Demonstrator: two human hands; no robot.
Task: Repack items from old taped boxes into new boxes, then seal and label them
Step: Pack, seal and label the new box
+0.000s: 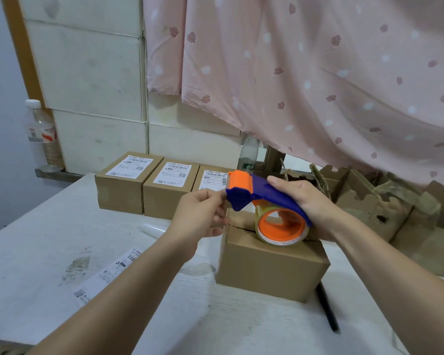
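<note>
Label strip (105, 275) on surface (49, 226), left of open carton (272, 265). Left hand (203, 213) over carton's left edge, fingers (215, 198) pinching at nose of tape dispenser (262, 198); probably the tape end, clear film not discernible. Dispenser above carton top: long axis left-right, nose pointing left. Right hand (305, 201) wraps handle, right of carton centre.

The right hand (305, 201) grips a blue-and-orange plastic tape dispenser (262, 193) just above a brown cardboard box (272, 265); the left hand (200, 213) pinches its front end. Three labelled cardboard boxes (128, 185) sit beyond both hands.
</note>
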